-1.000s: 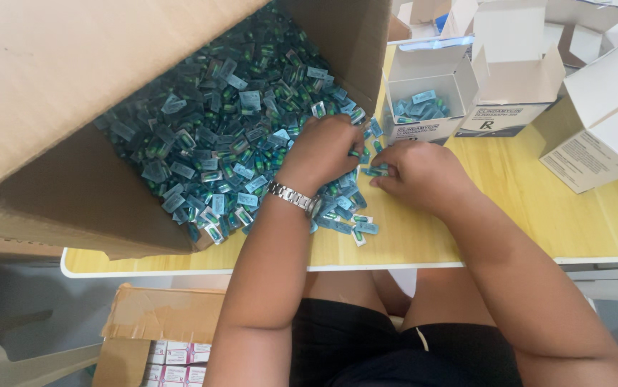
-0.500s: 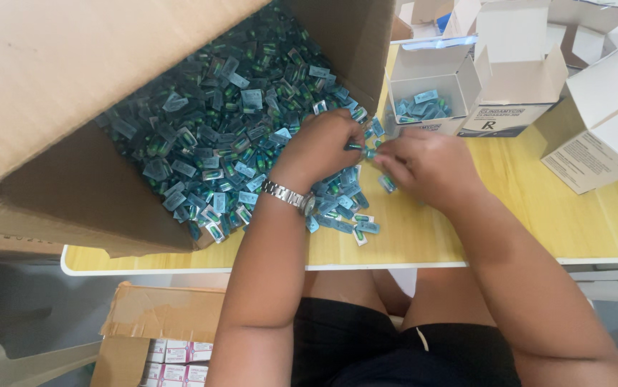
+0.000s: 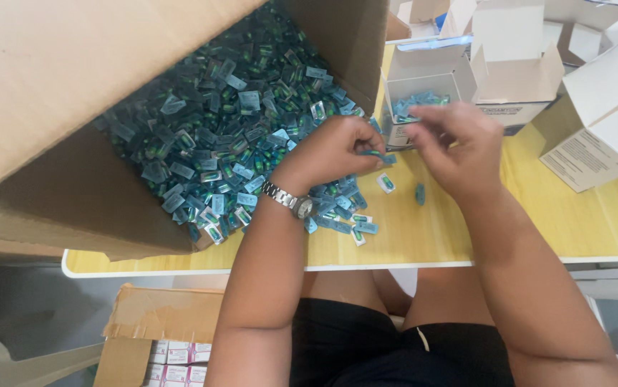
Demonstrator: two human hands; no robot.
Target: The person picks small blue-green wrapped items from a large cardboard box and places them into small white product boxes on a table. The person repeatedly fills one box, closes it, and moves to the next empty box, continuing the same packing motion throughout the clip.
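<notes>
A big cardboard box (image 3: 58, 86) lies tipped on its side, spilling a heap of small teal capsule packets (image 3: 230, 136) onto the yellow table (image 3: 538, 215). My left hand (image 3: 334, 147), with a metal watch (image 3: 291, 202) on the wrist, rests at the heap's edge and pinches a few teal packets (image 3: 378, 155). My right hand (image 3: 459, 147) is raised with its fingers curled, just in front of a small open white carton (image 3: 423, 72) holding several teal packets. What the right fingers hold is hidden. Two loose packets (image 3: 386, 183) lie on the table under the hands.
More open white cartons (image 3: 517, 79) stand at the back right, one larger carton (image 3: 602, 125) at the right edge. On the floor under the table sits a cardboard box (image 3: 158, 322) with pink and white cartons. The table's white front edge (image 3: 180, 271) runs across.
My right hand has lifted off the table and moved right and back toward the small open carton. My left hand has shifted slightly right with packets. Two packets now lie loose under the hands.
</notes>
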